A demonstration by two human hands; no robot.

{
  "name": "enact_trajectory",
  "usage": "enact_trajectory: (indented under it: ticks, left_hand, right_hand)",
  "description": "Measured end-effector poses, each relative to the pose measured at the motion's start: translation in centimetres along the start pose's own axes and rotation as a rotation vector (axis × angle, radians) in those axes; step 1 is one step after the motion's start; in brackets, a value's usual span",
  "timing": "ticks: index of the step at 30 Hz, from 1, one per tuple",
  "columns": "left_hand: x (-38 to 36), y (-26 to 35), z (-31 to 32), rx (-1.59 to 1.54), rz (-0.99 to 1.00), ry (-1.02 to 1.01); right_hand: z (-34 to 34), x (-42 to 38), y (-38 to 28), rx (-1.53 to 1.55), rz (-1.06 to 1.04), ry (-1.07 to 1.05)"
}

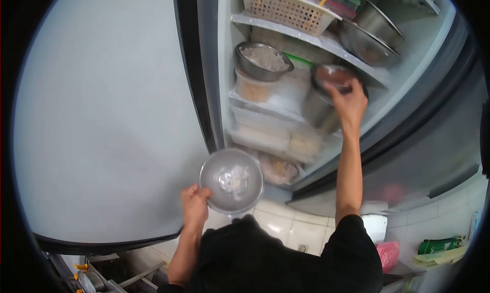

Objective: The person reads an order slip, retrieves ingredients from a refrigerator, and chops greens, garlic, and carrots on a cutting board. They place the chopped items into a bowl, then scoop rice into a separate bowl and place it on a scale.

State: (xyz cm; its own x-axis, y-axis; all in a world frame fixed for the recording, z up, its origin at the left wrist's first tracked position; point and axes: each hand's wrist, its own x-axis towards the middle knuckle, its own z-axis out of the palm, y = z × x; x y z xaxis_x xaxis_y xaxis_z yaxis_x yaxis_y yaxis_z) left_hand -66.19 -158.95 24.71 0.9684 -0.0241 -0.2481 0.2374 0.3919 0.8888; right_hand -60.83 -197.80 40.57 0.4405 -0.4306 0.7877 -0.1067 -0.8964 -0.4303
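My left hand (195, 205) is closed on the rim of a shiny metal bowl (213, 195), held level outside the open fridge. In the bottom of the bowl lies some clear and whitish stuff (235, 181), perhaps a plastic bag. My right hand (350, 105) reaches into the fridge, thumb and fingers curled at the near rim of a small metal bowl with reddish-brown food (333, 75) in it. That bowl sits on or in a tall metal pot (319, 110), which is blurred. What exactly the fingertips pinch is partly hidden.
On the same shelf, a metal bowl of pale food (264, 58) rests on a plastic tub (252, 86). Above are a perforated basket (286, 12) and stacked metal bowls (370, 37). Plastic boxes (265, 132) fill the lower shelf. An open fridge door (107, 114) stands left.
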Motion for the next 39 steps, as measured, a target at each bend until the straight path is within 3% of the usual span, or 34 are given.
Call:
enact_trajectory:
  ticks: [1, 3, 5, 8, 10, 13, 16, 18, 23, 29, 39]
  left_hand:
    - [-0.1, -0.8, -0.8, 0.006, -0.008, 0.008]
    - [-0.4, -1.3, -1.9, 0.003, -0.009, 0.024]
    - [-0.8, -1.4, -2.8, -0.004, -0.003, 0.034]
    - [-0.7, -2.4, -5.1, -0.007, 0.035, 0.058]
    - [-1.3, -1.9, -5.3, 0.019, 0.030, 0.143]
    - [-2.2, -1.5, -5.5, 0.126, 0.027, 0.218]
    - [-3.9, -0.1, -4.7, 0.128, 0.085, 0.274]
    - [-3.4, -2.1, -7.9, 0.211, 0.092, 0.265]
    - [-4.2, -1.0, -7.9, 0.062, 0.069, 0.252]
    - [-4.7, -0.8, -8.0, 0.039, 0.064, 0.271]
    - [-5.8, -0.9, -8.6, -0.003, 0.052, 0.298]
  right_hand:
    - [0.5, 0.1, 0.7, 0.056, 0.034, -0.036]
    - [0.8, -0.5, -1.1, -0.274, -0.010, 0.161]
    - [0.6, -1.8, -4.4, -0.393, -0.033, 0.263]
    - [3.7, -2.3, -7.1, 0.160, -0.269, -0.006]
    - [7.5, -0.9, -9.0, 0.307, -0.330, -0.344]
    - [14.7, 2.0, -9.5, 0.094, -0.438, -0.555]
    - [16.5, 3.5, -10.6, -0.072, -0.473, -0.796]
    - [15.7, 3.6, -11.4, -0.085, -0.463, -0.767]
    - [16.6, 4.8, -10.5, -0.040, -0.481, -0.875]
    - [16.3, 3.7, -10.9, -0.055, -0.484, -0.766]
    - [16.8, 4.4, -9.6, -0.014, -0.421, -0.830]
